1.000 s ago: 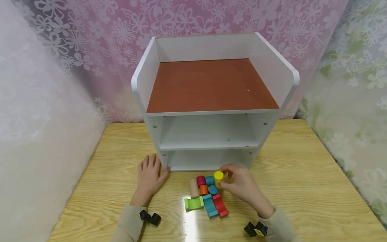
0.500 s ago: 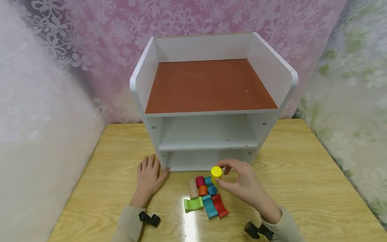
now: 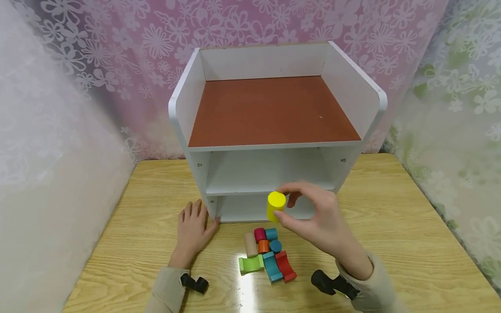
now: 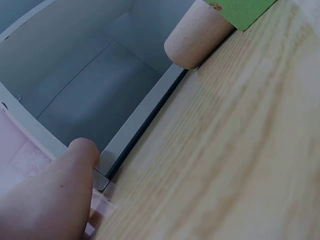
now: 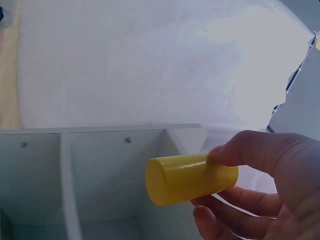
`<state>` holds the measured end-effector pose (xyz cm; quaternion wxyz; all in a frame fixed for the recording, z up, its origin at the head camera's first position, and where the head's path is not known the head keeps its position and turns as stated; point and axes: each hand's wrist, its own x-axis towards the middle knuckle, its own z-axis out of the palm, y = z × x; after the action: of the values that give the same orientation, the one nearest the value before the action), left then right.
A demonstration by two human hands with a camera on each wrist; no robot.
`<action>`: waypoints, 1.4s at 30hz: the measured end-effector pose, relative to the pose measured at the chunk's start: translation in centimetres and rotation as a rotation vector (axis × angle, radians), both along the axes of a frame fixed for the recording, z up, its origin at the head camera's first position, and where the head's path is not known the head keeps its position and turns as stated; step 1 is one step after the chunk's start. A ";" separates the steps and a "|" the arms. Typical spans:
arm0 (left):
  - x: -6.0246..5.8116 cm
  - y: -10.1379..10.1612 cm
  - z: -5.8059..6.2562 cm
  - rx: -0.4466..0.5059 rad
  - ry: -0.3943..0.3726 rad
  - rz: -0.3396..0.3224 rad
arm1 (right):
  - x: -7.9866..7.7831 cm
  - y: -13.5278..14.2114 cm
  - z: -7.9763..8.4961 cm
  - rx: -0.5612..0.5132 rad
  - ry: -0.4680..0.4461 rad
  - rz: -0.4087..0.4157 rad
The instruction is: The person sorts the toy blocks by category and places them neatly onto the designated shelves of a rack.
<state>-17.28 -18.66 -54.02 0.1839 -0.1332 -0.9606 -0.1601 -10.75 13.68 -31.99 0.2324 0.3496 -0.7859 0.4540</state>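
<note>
A yellow cylinder block [image 3: 275, 205] is pinched between the thumb and fingers of my right hand [image 3: 318, 217], raised in front of the cabinet's lower shelf opening. In the right wrist view the same yellow cylinder [image 5: 185, 180] lies across the fingertips, with the cabinet behind it. My left hand [image 3: 193, 230] rests on the table with fingers extended, its thumb at the cabinet's lower left corner. Below the cabinet lies a group of blocks: a wooden cylinder [image 3: 251, 244], a green curved block [image 3: 251, 264], a blue curved block [image 3: 272, 267] and a red curved block [image 3: 285, 266].
The white cabinet [image 3: 270, 191] stands on the wooden table [image 3: 391, 243], with a brown top panel [image 3: 274, 113] between raised sides. Small crimson [image 3: 260, 234], orange [image 3: 264, 246] and blue cylinders [image 3: 275, 246] are among the blocks. Floral curtains [image 3: 235, 21] surround the table.
My right hand has lifted the yellow cylinder from beside the other blocks, up and slightly left, to the front of the lower shelves. The left hand has stayed in place.
</note>
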 end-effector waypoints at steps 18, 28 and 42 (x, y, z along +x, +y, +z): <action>-0.1 -0.1 -0.3 0.006 -0.037 0.001 | -3.2 -2.5 9.1 -0.123 0.121 0.098; -0.1 0.0 -0.3 0.008 -0.060 0.005 | -6.8 -4.0 11.3 -0.118 0.083 0.057; 0.1 0.2 -0.2 0.020 -0.011 -0.003 | -10.7 -5.6 11.3 -0.040 -0.115 -0.003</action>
<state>-17.21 -18.46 -54.25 0.1795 -0.1320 -0.9598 -0.1707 -21.46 8.08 -20.68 0.1944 0.3172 -0.7893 0.4885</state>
